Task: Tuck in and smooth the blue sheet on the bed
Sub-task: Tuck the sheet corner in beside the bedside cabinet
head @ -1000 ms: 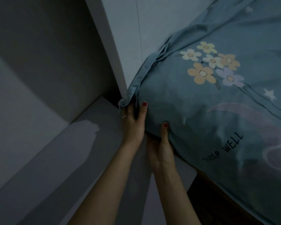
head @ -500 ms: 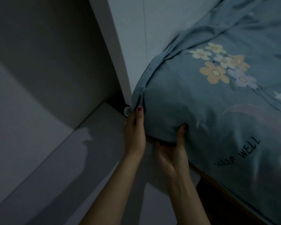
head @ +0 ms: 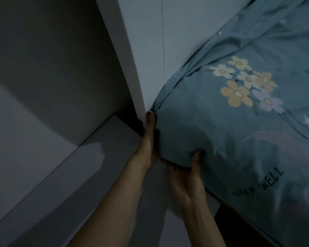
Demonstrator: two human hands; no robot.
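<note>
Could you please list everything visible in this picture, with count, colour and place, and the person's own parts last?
blue sheet: one, blue-grey with a flower print, stars and the words SLEEP WELL, covering the mattress corner at the right.
white panel: one, white, upright at the bed's end, against the sheet's bunched edge.
ledge: one, pale grey, low at the left beside the bed.
wall: one, grey, upper left.
left hand: one, pressed into the gap between panel and sheet corner; fingers mostly hidden.
right hand: one, gripping the sheet-covered corner from below, thumb on top.
</note>
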